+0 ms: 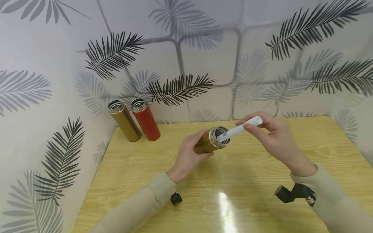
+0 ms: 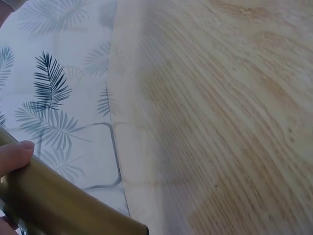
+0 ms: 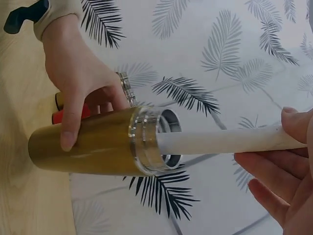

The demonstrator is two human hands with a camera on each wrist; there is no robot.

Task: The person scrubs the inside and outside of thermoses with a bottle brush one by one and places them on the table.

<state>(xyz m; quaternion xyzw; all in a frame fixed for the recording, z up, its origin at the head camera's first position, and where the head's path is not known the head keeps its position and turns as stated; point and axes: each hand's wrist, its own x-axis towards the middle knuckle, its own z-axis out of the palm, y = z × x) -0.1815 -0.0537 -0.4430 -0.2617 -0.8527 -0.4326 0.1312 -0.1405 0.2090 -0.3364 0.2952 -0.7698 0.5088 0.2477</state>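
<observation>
Two hands at work | left hand grips tilted gold flask | right hand pinches white rod, tip inside flask mouth | wooden table beneath

Inner end of the white plastic rod lost inside the open steel mouth of the tilted gold metal flask, depth impossible to tell. Flask cropped to a strip of its brassy wall in the left wrist view, with one fingertip of the left hand showing. Right hand cut by the right wrist view's edge; red cylindrical flask mostly hidden behind the left hand.
</observation>
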